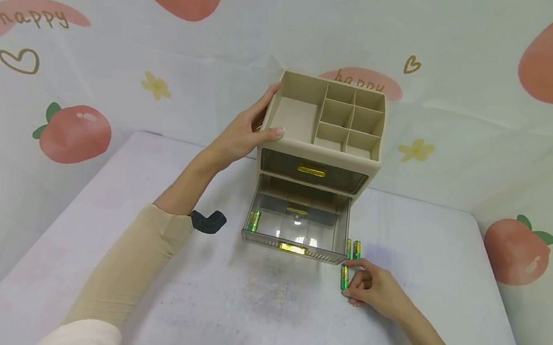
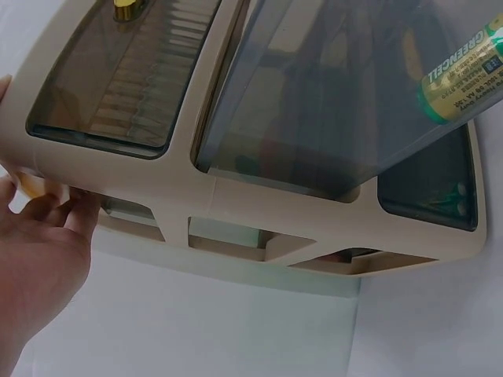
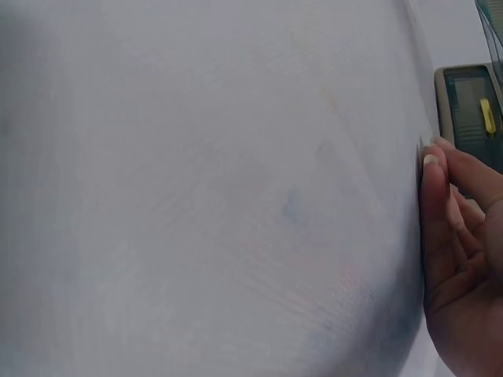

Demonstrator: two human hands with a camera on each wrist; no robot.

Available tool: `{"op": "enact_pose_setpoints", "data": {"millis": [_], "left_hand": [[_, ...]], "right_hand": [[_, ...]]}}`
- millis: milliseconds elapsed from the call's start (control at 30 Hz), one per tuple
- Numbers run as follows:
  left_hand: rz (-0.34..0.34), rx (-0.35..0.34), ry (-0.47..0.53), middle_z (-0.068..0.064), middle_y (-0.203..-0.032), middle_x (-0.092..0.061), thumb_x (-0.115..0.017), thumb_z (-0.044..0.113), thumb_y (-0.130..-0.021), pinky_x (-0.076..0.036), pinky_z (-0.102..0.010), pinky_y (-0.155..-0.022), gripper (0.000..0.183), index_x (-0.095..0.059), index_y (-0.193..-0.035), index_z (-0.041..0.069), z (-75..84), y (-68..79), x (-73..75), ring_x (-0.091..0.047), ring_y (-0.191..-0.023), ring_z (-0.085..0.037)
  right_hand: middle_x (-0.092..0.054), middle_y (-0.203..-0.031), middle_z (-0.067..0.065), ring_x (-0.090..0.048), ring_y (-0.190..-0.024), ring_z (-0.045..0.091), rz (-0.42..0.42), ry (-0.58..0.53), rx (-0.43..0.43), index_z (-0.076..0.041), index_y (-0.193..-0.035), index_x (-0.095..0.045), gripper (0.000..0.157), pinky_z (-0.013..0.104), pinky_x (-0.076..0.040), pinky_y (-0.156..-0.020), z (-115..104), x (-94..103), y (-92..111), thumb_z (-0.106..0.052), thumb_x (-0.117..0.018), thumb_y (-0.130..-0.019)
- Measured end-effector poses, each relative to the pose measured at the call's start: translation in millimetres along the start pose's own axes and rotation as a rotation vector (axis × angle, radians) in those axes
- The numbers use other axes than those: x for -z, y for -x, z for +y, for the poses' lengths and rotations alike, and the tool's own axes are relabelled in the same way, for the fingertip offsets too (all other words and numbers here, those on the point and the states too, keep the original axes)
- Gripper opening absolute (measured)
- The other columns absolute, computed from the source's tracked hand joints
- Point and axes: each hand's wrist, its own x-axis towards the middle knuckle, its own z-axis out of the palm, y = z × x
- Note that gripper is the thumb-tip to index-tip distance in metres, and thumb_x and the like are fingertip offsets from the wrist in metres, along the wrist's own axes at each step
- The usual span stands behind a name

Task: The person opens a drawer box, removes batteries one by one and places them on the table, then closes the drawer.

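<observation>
A beige desk organizer (image 1: pixel 326 152) with drawers stands at the back of the table. My left hand (image 1: pixel 242 135) grips its left side, thumb over the top front rim; in the left wrist view the left hand's fingers (image 2: pixel 78 216) bend against the casing. Below the upper drawer, a clear drawer (image 1: pixel 296 225) is pulled out. Green-and-gold battery (image 1: pixel 254 221) shows at its left end; the left wrist view reads GREENCELL on a battery (image 2: pixel 464 78). Beside the drawer's front right corner, my right hand (image 1: pixel 377 290) pinches a battery (image 1: pixel 344 278) end to end between thumb and index finger.
Another battery (image 1: pixel 356 249) lies right of the drawer, with one more battery (image 1: pixel 349 247) close by, partly hidden. The organizer's top has several open compartments (image 1: pixel 352 118). A dark strap end (image 1: pixel 209 221) sticks out from the left wrist. Behind hangs a fruit-patterned cloth (image 1: pixel 204 86).
</observation>
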Motion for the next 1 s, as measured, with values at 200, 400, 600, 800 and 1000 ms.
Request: {"op": "enact_pose_setpoints", "data": {"millis": [200, 400, 600, 800, 1000], "left_hand": [[-0.005, -0.001, 0.006, -0.012, -0.165, -0.014, -0.06, 0.007, -0.096, -0.032, -0.038, -0.111, 0.084, -0.009, -0.161, 0.017, 0.5, -1.0, -0.6, -0.032, -0.14, -0.032], [-0.004, 0.001, -0.007, -0.011, -0.165, -0.013, -0.06, 0.008, -0.096, -0.031, -0.04, -0.112, 0.084, -0.009, -0.162, 0.017, 0.9, -0.6, -0.3, -0.031, -0.141, -0.032], [-0.006, 0.005, -0.012, -0.011, -0.165, -0.012, -0.06, 0.008, -0.096, -0.031, -0.04, -0.112, 0.084, -0.008, -0.162, 0.018, 1.6, 0.6, 0.3, -0.03, -0.142, -0.032], [-0.002, 0.013, -0.009, -0.01, -0.166, -0.011, -0.059, 0.008, -0.097, -0.031, -0.04, -0.113, 0.083, -0.008, -0.162, 0.018, 1.4, 2.1, 0.6, -0.029, -0.143, -0.03], [-0.005, 0.0, -0.011, -0.011, -0.165, -0.012, -0.06, 0.007, -0.096, -0.03, -0.041, -0.113, 0.084, -0.008, -0.162, 0.018, 1.6, 0.3, 0.1, -0.029, -0.143, -0.031]], "right_hand": [[-0.066, -0.075, 0.008, -0.066, -0.063, 0.019, -0.004, -0.006, -0.006, 0.005, -0.135, -0.048, 0.061, 0.031, -0.055, -0.058, -0.7, 0.0, 1.1, -0.007, -0.079, -0.084], [-0.067, -0.074, 0.008, -0.067, -0.062, 0.019, 0.024, -0.015, -0.004, 0.007, -0.134, -0.048, 0.063, 0.032, -0.056, -0.057, 1.3, -1.2, 1.6, -0.009, -0.08, -0.083], [-0.067, -0.075, 0.011, -0.067, -0.063, 0.019, 0.015, -0.061, 0.024, 0.008, -0.135, -0.047, 0.062, 0.033, -0.056, -0.058, 5.2, -0.4, 1.1, -0.005, -0.079, -0.083], [-0.065, -0.075, 0.013, -0.065, -0.063, 0.016, -0.013, -0.153, 0.102, 0.01, -0.135, -0.046, 0.057, 0.032, -0.055, -0.057, 11.0, 3.7, 1.5, 0.001, -0.073, -0.086], [-0.063, -0.072, 0.004, -0.059, -0.058, 0.011, 0.041, -0.119, 0.118, 0.006, -0.129, -0.054, 0.047, 0.031, -0.052, -0.051, -0.1, 6.7, 3.3, 0.001, -0.073, -0.087]]}}
